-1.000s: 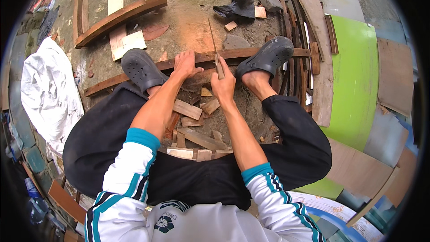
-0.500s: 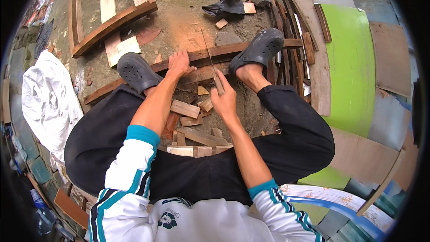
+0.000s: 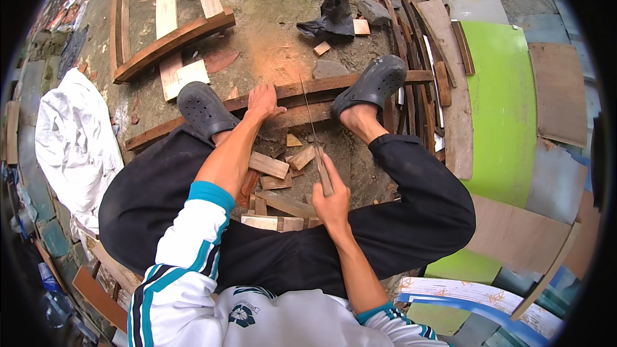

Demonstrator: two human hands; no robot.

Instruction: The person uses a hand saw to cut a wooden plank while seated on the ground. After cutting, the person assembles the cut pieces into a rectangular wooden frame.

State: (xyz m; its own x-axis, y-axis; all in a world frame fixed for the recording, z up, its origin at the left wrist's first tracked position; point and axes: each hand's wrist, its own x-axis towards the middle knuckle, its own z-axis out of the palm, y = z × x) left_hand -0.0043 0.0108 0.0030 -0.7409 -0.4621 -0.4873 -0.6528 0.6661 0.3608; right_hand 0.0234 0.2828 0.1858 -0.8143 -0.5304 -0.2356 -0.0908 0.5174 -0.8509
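Observation:
A long brown wooden beam [image 3: 328, 84] lies across the ground, with my dark clogs [image 3: 200, 108] resting on it at both sides. Between the shoes, my left hand [image 3: 263, 101] grips the beam from above, fingers bent over its far edge. My right hand [image 3: 332, 202] is closed around the wooden handle of a handsaw [image 3: 325, 177], nearer to my body. The thin saw blade, seen almost edge-on, points away from me and crosses the beam just right of my left hand. Orange sawdust [image 3: 276, 58] coats the ground beyond.
Small wood offcuts [image 3: 268, 165] lie between my legs. A wooden frame [image 3: 173, 45] sits at the far left, a white cloth [image 3: 77, 138] nearer. Long wood strips [image 3: 421, 103] and a green panel [image 3: 501, 103] lie right, a black plastic bag [image 3: 331, 16] at the back.
My right hand has drawn the saw back toward my body, and more blade shows between hand and beam. My left hand keeps its hold on the beam. The view has shifted slightly.

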